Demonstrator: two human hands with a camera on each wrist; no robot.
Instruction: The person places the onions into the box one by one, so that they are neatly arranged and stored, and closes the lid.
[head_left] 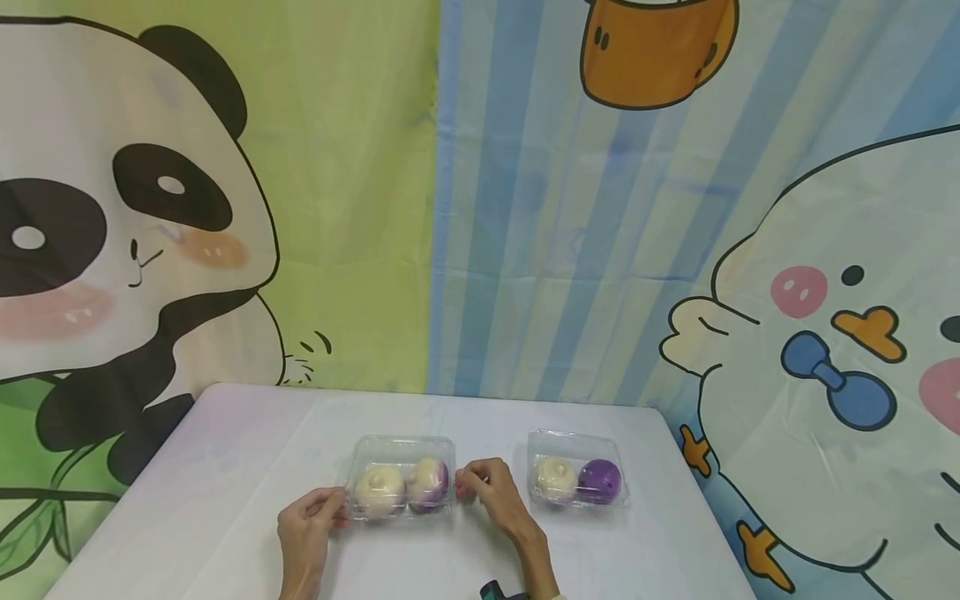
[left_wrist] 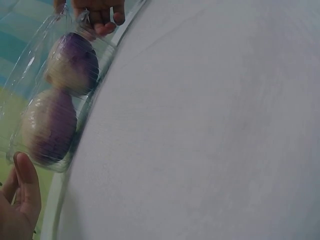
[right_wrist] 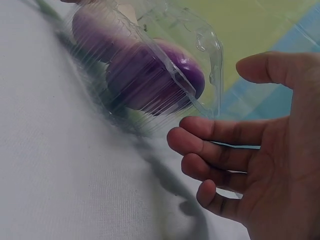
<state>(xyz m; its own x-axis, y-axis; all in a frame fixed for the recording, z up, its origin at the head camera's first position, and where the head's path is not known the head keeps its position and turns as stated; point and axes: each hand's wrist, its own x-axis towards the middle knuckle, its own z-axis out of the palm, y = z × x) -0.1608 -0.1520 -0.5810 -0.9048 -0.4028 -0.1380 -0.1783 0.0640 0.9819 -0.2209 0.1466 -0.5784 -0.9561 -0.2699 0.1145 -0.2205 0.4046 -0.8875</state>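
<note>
A clear plastic clamshell box (head_left: 401,446) stands on the white table, its lid down. Inside are two round, smooth pieces, one mostly cream (head_left: 380,491) and one cream and purple (head_left: 428,483); their kind is unclear. At the box's left side is my left hand (head_left: 307,525), its straight thumb (left_wrist: 26,169) reaching the near corner. My right hand (head_left: 495,498) is beside the right side. In the right wrist view its fingers (right_wrist: 227,131) are loosely extended next to the box, with the thumb (right_wrist: 265,68) apart from them.
To the right stands a second clear box (head_left: 577,440) holding a cream round piece (head_left: 556,480) and a purple one (head_left: 599,482). Printed curtains (head_left: 360,208) hang behind the white table (head_left: 247,467). A dark green and black object (head_left: 492,591) shows near the right forearm.
</note>
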